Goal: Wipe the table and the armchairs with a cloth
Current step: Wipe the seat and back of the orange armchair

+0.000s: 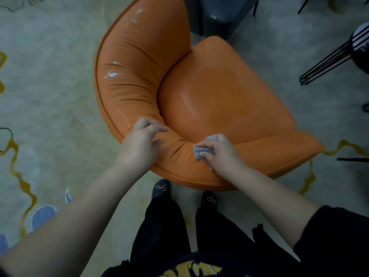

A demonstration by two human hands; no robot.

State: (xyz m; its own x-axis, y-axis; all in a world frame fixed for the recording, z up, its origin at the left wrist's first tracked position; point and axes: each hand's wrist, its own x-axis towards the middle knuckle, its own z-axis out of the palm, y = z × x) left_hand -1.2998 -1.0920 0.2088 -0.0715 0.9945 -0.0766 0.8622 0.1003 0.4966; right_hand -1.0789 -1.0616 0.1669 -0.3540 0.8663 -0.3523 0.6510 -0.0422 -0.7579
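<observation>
An orange leather armchair (209,96) stands right in front of me, seen from above and behind its curved backrest. My right hand (217,150) grips a crumpled pale blue-grey cloth (201,151) and presses it onto the top of the backrest near its middle. My left hand (139,144) rests on the padded backrest rim to the left of the cloth, fingers loosely curled with the forefinger stretched out, holding nothing. Wet shiny streaks show on the backrest's left side and on the seat cushion.
A dark grey furniture piece (215,15) stands behind the armchair. A black wire-legged stool (343,54) is at the right edge. A pale carpet (50,96) with yellow lines and blue patches covers the floor. My black shoes (159,188) stand close to the chair's base.
</observation>
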